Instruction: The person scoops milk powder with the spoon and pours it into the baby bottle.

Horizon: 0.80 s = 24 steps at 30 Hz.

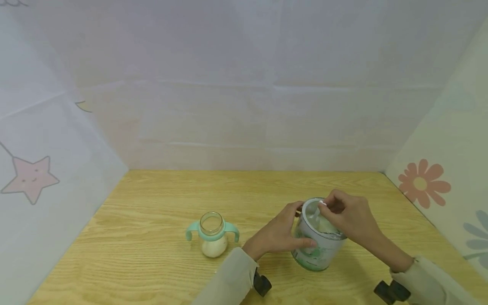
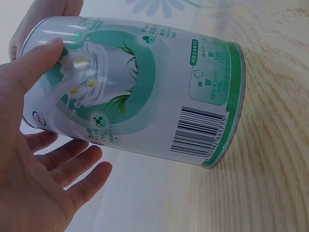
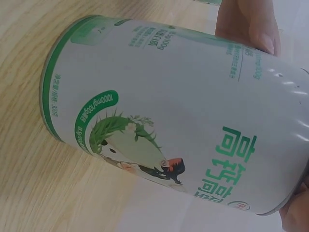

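A white and green milk powder can stands slightly tilted on the table, its top uncovered and pale powder inside. My left hand holds the can's side, thumb on the near wall and fingers round the far side. In the left wrist view, the thumb lies across the can's printed label. Between thumb and fingertips, my right hand pinches the white handle of a scoop that reaches into the can. Only a few right fingertips show at the can's rim in the right wrist view.
A clear baby bottle with a mint-green two-handled collar stands left of the can, uncapped, with pale contents in its lower part. The wooden table is bordered by pale printed cloth walls.
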Each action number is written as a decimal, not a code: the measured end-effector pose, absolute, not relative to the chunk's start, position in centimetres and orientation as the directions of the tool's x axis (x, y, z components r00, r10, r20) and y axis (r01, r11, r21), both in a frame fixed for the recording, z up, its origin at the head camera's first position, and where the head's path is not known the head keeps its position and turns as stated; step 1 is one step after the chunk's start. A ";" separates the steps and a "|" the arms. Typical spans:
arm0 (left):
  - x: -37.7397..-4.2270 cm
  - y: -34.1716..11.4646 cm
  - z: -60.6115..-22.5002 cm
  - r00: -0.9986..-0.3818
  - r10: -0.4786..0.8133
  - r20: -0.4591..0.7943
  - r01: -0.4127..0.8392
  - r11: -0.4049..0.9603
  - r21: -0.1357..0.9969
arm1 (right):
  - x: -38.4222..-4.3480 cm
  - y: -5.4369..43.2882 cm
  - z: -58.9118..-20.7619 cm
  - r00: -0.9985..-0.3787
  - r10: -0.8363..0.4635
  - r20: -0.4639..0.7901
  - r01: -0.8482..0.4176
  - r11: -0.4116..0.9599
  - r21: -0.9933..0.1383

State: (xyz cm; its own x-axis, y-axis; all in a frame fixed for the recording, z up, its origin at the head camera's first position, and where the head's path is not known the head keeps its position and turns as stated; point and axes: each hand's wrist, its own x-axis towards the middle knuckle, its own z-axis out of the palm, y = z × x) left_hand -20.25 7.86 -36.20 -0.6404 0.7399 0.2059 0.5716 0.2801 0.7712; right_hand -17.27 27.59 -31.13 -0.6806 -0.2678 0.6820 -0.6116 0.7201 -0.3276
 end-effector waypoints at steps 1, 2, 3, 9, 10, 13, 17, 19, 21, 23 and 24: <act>-20.2 7.9 -36.2 -0.644 0.738 0.204 0.568 0.282 0.773 | -17.3 27.6 -31.1 -0.683 -0.268 0.680 -0.611 0.720 -0.330; -20.2 7.9 -36.2 -0.647 0.735 0.204 0.568 0.286 0.772 | -17.3 27.6 -31.2 -0.684 -0.271 0.678 -0.612 0.718 -0.331; -20.2 7.8 -36.2 -0.649 0.733 0.204 0.566 0.287 0.773 | -17.3 27.6 -31.2 -0.685 -0.273 0.676 -0.614 0.716 -0.333; -20.2 7.8 -36.2 -0.664 0.725 0.183 0.553 0.312 0.773 | -17.1 27.4 -31.1 -0.693 -0.291 0.660 -0.626 0.696 -0.352; -20.2 7.8 -36.2 -0.665 0.724 0.181 0.551 0.314 0.773 | -17.1 27.4 -31.1 -0.697 -0.297 0.653 -0.629 0.691 -0.357; -20.2 7.8 -36.2 -0.666 0.725 0.177 0.549 0.315 0.774 | -17.1 27.3 -31.2 -0.712 -0.317 0.627 -0.637 0.668 -0.385; -20.1 7.8 -36.2 -0.663 0.729 0.173 0.544 0.309 0.780 | -17.0 27.3 -31.2 -0.729 -0.341 0.593 -0.642 0.642 -0.420; -20.0 7.8 -36.1 -0.665 0.728 0.167 0.538 0.312 0.783 | -17.0 27.3 -31.2 -0.737 -0.351 0.578 -0.641 0.636 -0.430; -20.0 7.7 -36.1 -0.667 0.727 0.165 0.537 0.316 0.782 | -17.0 27.4 -31.1 -0.746 -0.361 0.560 -0.638 0.630 -0.443; -20.0 7.7 -36.1 -0.669 0.725 0.164 0.537 0.319 0.781 | -17.0 27.4 -31.0 -0.754 -0.374 0.539 -0.637 0.619 -0.461; -20.0 7.7 -36.0 -0.669 0.725 0.163 0.536 0.318 0.782 | -17.0 27.5 -31.0 -0.756 -0.383 0.530 -0.638 0.610 -0.470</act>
State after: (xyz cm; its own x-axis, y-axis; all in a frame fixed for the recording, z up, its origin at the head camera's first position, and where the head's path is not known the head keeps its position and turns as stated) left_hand -20.02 7.72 -36.04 -0.6687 0.7253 0.1635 0.5364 0.3184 0.7816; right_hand -16.95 27.49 -30.98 -0.7563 -0.3832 0.5302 -0.6383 0.6098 -0.4698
